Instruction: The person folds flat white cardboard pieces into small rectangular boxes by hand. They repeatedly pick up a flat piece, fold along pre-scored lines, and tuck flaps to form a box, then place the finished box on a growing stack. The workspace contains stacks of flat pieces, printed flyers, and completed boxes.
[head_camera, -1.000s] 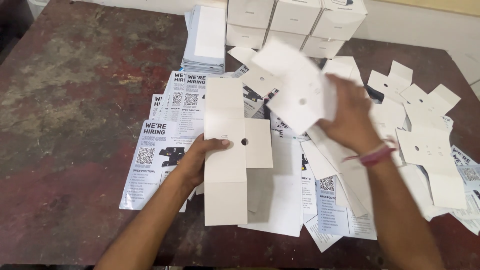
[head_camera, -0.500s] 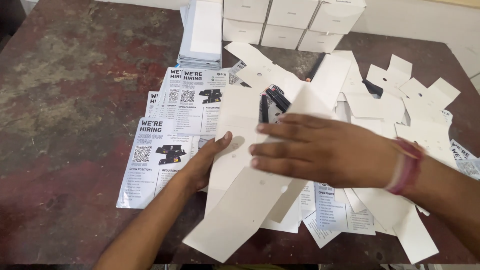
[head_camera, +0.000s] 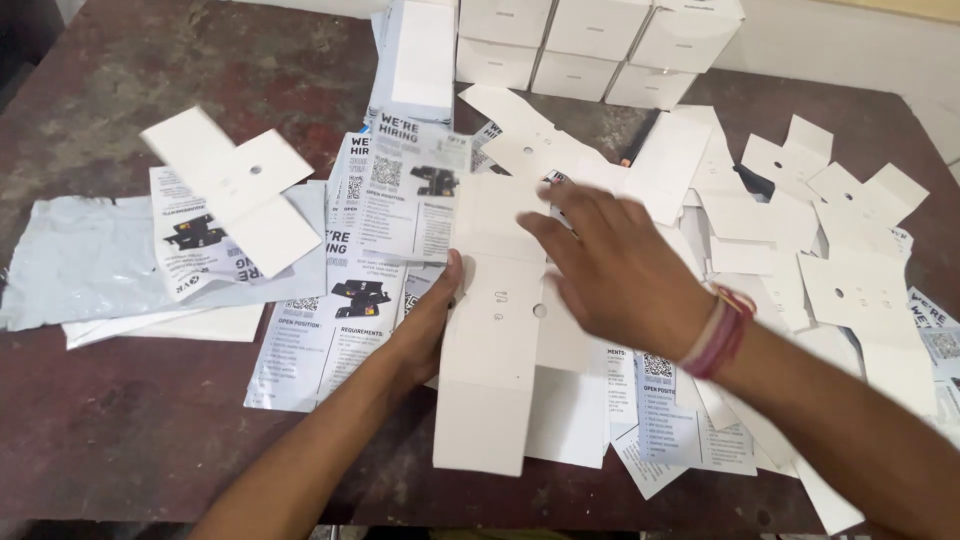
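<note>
Evidently to keep it from sliding, the left hand (head_camera: 425, 325) braces the card blank (head_camera: 495, 340) at its left edge, fingers narrow, while the right hand (head_camera: 615, 270) presses flat on it, fingers spread wide.

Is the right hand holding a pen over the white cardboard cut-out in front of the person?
No, the right hand is bare and spread flat over the white cardboard cut-out, while the left hand steadies its left edge.

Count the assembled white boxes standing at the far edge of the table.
4 show: one, one and one side by side, plus a taller one to their left. More may sit beyond the frame.
</note>
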